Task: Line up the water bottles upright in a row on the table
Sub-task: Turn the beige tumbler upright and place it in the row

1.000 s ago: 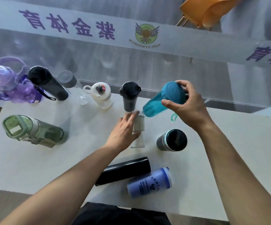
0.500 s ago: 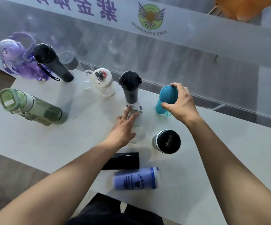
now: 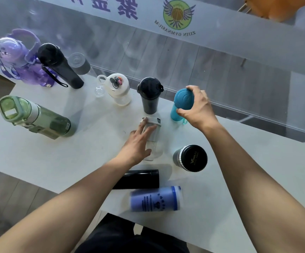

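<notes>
The teal bottle (image 3: pixel 181 100) stands upright at the back of the white table (image 3: pixel 38 161), just right of a black tumbler (image 3: pixel 149 94). My right hand (image 3: pixel 198 109) grips the teal bottle by its lid. A clear bottle with a pale lid (image 3: pixel 154 123) lies on its side in the middle, and my left hand (image 3: pixel 137 145) is wrapped over its body. Along the back stand a purple bottle (image 3: pixel 18 59), a tall black bottle (image 3: pixel 58 66), a grey-lidded clear bottle (image 3: pixel 79 63) and a white-lidded bottle (image 3: pixel 117 88).
A green bottle (image 3: pixel 34 117) sits at the left. A black-lidded grey cup (image 3: pixel 191 157) stands right of my left hand. A black flask (image 3: pixel 138 178) and a blue bottle (image 3: pixel 155 199) lie near the front edge. A glass wall runs behind the table.
My right hand has brought the teal bottle down from a tilted hold in the air to upright on the table beside the black tumbler. My left hand stays on the clear bottle.
</notes>
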